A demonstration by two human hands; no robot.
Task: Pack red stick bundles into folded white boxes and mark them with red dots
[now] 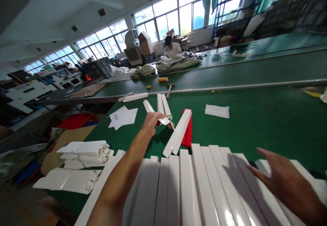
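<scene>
My left hand [152, 121] reaches out over the green table [268, 120], fingers closed on the end of a narrow white folded box [166, 120] that lies among other slim white boxes [163, 104]. My right hand [286, 181] hovers with fingers spread above a row of several long white boxes [194, 188] laid side by side at the near edge. Just beyond the row, a long white box [178, 132] rests across a red box [188, 130].
Stacks of flat white box blanks [81, 152] sit at the near left, loose white sheets [122, 117] and a white packet [217, 111] lie further out. Across the long conveyor table a person [171, 48] works beside heaps of fabric [176, 63]. Windows line the back wall.
</scene>
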